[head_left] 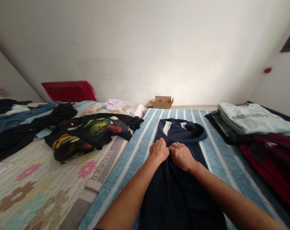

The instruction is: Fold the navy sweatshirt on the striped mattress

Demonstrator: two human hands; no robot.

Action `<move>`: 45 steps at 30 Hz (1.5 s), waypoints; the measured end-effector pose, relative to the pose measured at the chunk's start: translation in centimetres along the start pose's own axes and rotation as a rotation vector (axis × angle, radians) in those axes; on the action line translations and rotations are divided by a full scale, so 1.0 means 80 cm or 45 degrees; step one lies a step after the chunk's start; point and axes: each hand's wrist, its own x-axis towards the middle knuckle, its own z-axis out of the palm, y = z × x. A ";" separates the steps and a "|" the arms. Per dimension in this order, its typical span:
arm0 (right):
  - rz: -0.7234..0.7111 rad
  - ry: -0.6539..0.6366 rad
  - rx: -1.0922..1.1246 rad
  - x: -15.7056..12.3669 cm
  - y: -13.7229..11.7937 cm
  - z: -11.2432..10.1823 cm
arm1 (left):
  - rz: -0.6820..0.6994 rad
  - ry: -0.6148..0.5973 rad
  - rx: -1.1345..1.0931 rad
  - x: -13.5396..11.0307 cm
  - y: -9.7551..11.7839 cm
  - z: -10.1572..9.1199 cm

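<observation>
1. here, a navy shirt (pixel 180 179) laid lengthwise down the striped sheet (pixel 135 153), white-trimmed collar end farthest away, lower part running out of view at the bottom edge.
2. on its upper middle, just below the collar: left hand (pixel 159 150) and right hand (pixel 182 156), side by side and nearly touching, knuckles up, fingers curled down into the cloth.
3. cannot tell whether pinching a fold or only pressing, with the fingertips hidden under the knuckles.
4. probably best done with even pressure from both sides, keeping the cloth flat and its middle line straight, easing creases outward rather than bunching them.
5. relative to the grip: collar just beyond the fingertips, body of the shirt beneath the wrists and between the forearms.
6. further out: a stack of folded clothes (pixel 252 123) to the right, a black printed shirt (pixel 92 132) crumpled on the flowered cover (pixel 27 185) to the left, a cardboard box (pixel 162 102) by the far wall.
</observation>
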 end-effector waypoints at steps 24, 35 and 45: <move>-0.196 -0.071 0.227 -0.002 0.002 0.041 | 0.045 0.039 -0.209 0.023 -0.018 0.029; 0.259 0.028 -0.138 0.011 0.043 0.016 | 0.280 0.159 -0.203 -0.010 -0.029 0.054; 0.221 -0.081 -0.245 0.028 0.076 0.021 | 0.496 0.035 -0.091 -0.023 -0.042 0.081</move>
